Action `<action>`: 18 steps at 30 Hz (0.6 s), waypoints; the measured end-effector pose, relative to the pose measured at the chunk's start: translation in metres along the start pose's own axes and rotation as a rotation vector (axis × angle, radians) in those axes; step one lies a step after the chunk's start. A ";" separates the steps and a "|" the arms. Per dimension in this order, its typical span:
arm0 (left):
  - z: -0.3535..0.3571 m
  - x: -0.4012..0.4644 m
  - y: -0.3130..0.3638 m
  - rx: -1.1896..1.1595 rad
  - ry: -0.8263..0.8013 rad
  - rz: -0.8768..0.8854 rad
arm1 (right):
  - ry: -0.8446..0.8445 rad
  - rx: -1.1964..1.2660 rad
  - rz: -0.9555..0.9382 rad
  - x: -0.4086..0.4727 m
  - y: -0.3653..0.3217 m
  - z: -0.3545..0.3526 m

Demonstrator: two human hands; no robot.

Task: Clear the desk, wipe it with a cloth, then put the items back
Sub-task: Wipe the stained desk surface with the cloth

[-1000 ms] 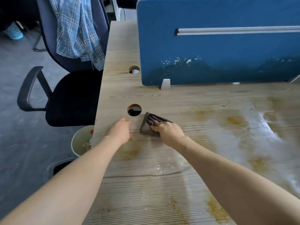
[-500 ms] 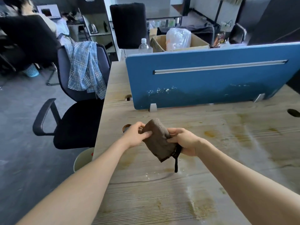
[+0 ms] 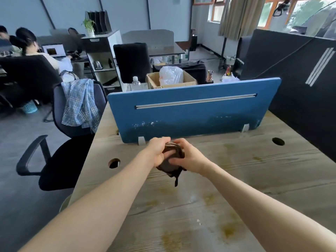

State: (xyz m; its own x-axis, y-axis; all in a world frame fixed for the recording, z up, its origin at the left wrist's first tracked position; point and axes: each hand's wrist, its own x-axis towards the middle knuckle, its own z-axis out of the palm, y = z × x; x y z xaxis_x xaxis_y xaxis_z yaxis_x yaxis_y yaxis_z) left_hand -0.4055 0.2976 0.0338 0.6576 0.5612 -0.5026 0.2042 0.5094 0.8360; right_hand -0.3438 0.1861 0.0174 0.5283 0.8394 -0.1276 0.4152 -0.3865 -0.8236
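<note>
A dark brown cloth [image 3: 170, 165] is bunched between both my hands, lifted above the wooden desk [image 3: 227, 188]. My left hand [image 3: 158, 150] grips its left side with curled fingers. My right hand [image 3: 187, 156] grips the right side, thumb across the cloth. A loose strap of the cloth hangs down below my hands. The desk top shows yellow-brown stains and damp streaks.
A blue divider panel [image 3: 192, 113] stands across the desk behind my hands. Cable holes [image 3: 114, 163] sit in the desk at left and right. A dark office chair [image 3: 60, 153] with a plaid shirt stands left; a black partition [image 3: 300, 91] is at the right.
The cloth left the desk near the left cable hole and went up between both hands, which now bunch it tighter. The camera tilted up, showing the room beyond.
</note>
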 end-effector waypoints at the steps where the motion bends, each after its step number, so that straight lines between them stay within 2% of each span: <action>1: 0.007 -0.004 0.005 -0.051 -0.021 -0.009 | 0.112 -0.057 -0.018 0.002 0.003 -0.009; 3: 0.015 -0.009 0.010 -0.073 -0.055 -0.015 | 0.217 -0.030 0.025 0.007 0.007 -0.030; 7: 0.025 -0.011 -0.011 0.078 0.011 -0.102 | 0.173 0.160 0.165 0.009 0.009 -0.063; 9: 0.036 -0.012 -0.031 0.094 -0.023 -0.192 | 0.134 0.257 0.201 0.004 0.010 -0.066; 11: 0.046 -0.008 -0.048 0.040 -0.038 -0.247 | 0.083 0.369 0.222 -0.001 0.014 -0.065; 14: 0.055 0.004 -0.061 -0.072 0.023 -0.278 | 0.015 0.559 0.252 -0.009 0.024 -0.061; 16: 0.057 0.009 -0.063 -0.151 0.010 -0.284 | 0.029 0.671 0.273 -0.010 0.030 -0.061; 18: 0.062 0.007 -0.063 -0.249 -0.035 -0.276 | 0.071 0.678 0.284 -0.008 0.037 -0.064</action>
State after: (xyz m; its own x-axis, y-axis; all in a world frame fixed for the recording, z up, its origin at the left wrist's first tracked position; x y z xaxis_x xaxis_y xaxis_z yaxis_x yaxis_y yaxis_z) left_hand -0.3687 0.2288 -0.0086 0.6280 0.3598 -0.6900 0.1976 0.7839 0.5886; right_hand -0.2850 0.1405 0.0236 0.6035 0.7065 -0.3697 -0.2813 -0.2452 -0.9278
